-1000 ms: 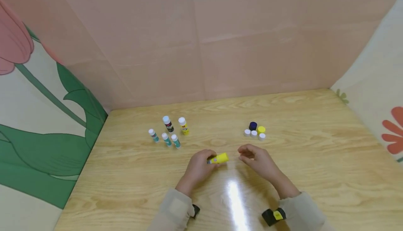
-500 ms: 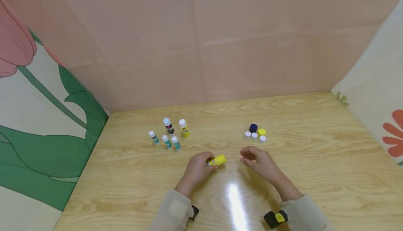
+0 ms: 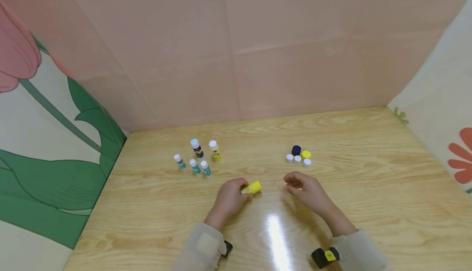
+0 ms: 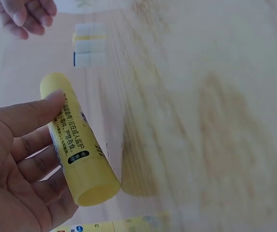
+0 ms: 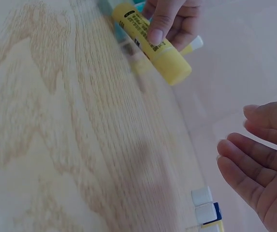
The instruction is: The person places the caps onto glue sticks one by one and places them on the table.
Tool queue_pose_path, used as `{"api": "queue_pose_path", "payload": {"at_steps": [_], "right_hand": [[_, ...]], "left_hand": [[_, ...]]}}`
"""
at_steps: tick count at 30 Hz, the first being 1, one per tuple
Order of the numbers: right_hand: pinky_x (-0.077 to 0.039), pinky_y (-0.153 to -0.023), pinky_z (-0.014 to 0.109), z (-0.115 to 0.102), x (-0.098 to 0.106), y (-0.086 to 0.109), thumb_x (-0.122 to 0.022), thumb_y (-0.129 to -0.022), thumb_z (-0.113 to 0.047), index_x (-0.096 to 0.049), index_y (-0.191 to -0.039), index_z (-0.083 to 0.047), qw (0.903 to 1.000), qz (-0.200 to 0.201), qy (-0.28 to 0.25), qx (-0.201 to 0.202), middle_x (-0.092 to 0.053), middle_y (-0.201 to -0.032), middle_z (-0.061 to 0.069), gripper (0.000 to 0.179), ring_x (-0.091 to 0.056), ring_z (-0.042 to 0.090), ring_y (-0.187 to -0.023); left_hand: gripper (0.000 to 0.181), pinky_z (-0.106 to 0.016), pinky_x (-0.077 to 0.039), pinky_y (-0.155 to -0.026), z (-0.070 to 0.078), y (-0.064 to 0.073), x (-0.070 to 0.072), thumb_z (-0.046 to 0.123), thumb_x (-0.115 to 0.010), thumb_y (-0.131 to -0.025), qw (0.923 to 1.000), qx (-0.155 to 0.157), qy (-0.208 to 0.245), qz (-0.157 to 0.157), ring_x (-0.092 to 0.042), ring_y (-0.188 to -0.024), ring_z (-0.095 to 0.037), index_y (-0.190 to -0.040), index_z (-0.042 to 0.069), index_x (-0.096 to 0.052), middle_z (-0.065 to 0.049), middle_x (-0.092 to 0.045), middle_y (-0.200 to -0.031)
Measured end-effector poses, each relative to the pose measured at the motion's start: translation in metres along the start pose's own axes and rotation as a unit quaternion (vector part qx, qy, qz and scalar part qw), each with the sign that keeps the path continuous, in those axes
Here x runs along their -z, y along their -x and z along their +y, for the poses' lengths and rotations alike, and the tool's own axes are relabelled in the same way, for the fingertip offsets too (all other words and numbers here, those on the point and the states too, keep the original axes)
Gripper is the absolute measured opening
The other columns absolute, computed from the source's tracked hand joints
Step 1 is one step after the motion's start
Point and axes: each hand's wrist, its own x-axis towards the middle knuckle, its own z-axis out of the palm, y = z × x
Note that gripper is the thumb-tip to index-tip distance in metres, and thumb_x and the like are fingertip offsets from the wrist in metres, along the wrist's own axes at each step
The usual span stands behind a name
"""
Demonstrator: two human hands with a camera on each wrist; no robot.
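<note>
My left hand [image 3: 229,198] grips a yellow glue stick [image 3: 252,187], held sideways over the table with its yellow end pointing right. In the left wrist view the thumb lies across the printed yellow tube [image 4: 80,145], with the other fingers curled behind it. My right hand [image 3: 309,194] hovers to the right, apart from the glue stick, its fingers loosely curved and nothing between them. The right wrist view shows this same right hand [image 5: 269,164] with a gap between thumb and fingertips.
Several glue sticks with white tops stand at the left: teal ones [image 3: 195,167], a black one [image 3: 197,148] and a yellow one [image 3: 215,151]. Beyond my right hand sit white caps [image 3: 297,159], a dark blue cap [image 3: 296,150] and a yellow cap [image 3: 306,155]. A pink wall covering [image 3: 236,58] rises behind the wooden table [image 3: 368,160].
My left hand has drawn slightly left with the glue stick still in its grip. The right hand has shifted a little to the right, widening the space between them.
</note>
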Motion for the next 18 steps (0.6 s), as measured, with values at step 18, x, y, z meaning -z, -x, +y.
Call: {"api": "queue_pose_path", "payload": {"at_steps": [18], "right_hand": [[-0.047,-0.070,0.036,0.013,0.010,-0.001,-0.059,-0.079,0.000,-0.057,-0.098,0.004,0.9998,0.003,0.019,0.000,-0.059,-0.093,0.016,0.019,-0.057,0.024,-0.081]], "left_hand": [[0.026,-0.028,-0.043,-0.068,-0.003,-0.002,0.001,0.021,-0.071,-0.071,0.9996,0.027,-0.009,-0.002,-0.053,-0.076,-0.012,-0.092,0.009,-0.062,0.001,-0.060,-0.087]]}}
